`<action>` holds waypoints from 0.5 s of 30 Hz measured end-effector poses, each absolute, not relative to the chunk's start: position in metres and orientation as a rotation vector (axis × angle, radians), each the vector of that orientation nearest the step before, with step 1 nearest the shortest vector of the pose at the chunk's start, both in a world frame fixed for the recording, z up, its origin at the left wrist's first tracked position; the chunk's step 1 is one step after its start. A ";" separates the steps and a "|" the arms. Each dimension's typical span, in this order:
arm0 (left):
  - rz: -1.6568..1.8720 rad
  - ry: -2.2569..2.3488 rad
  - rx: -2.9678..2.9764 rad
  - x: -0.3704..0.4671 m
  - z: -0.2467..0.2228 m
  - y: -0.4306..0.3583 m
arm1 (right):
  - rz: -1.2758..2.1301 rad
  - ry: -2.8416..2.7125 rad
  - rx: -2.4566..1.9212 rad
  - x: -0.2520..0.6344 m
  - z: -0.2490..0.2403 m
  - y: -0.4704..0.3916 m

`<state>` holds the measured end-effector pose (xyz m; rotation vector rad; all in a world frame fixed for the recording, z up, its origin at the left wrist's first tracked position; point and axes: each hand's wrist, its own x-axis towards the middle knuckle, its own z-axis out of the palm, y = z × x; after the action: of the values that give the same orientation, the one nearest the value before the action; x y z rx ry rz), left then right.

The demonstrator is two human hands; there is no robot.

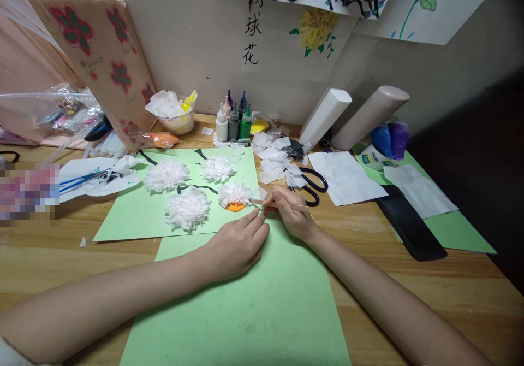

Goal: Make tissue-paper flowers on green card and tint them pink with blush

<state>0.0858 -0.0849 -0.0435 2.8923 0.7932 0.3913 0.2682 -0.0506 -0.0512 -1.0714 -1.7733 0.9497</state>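
Note:
My right hand (289, 213) is closed in a pinch around a thin, pale wooden-looking stick (301, 207). The stick's tip reaches the right side of a white tissue pompom (234, 193) with an orange patch (235, 207) below it. Flat on the green paper lies my left hand (237, 246), fingers stretched toward the same spot and holding nothing. Three other pompoms, one of them at the front (187, 209), sit on the upper green sheet (135, 221) near black painted strokes. A second green sheet (245, 311) extends beneath my forearms.
Black-handled scissors (315, 179) and torn white tissue (272, 155) lie behind my right hand. A black phone-like slab (411, 224) is further right. Paint bottles (233, 123), a tissue-filled bowl (180, 120) and two rolls, one white (325, 117), stand at the back.

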 end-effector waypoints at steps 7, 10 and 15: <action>0.414 0.798 2.878 0.087 -0.044 -0.085 | 0.952 -1.740 -1.107 0.268 -0.049 -0.052; 0.383 0.804 2.884 0.087 -0.044 -0.084 | 0.951 -1.789 -1.094 0.268 -0.049 -0.052; 0.345 0.810 2.893 0.087 -0.044 -0.085 | 0.891 -1.822 -1.077 0.269 -0.050 -0.053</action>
<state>0.0868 -0.0845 -0.0437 2.8927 0.8102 0.3454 0.2692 -0.0527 -0.0500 -1.0771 -1.8223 0.8914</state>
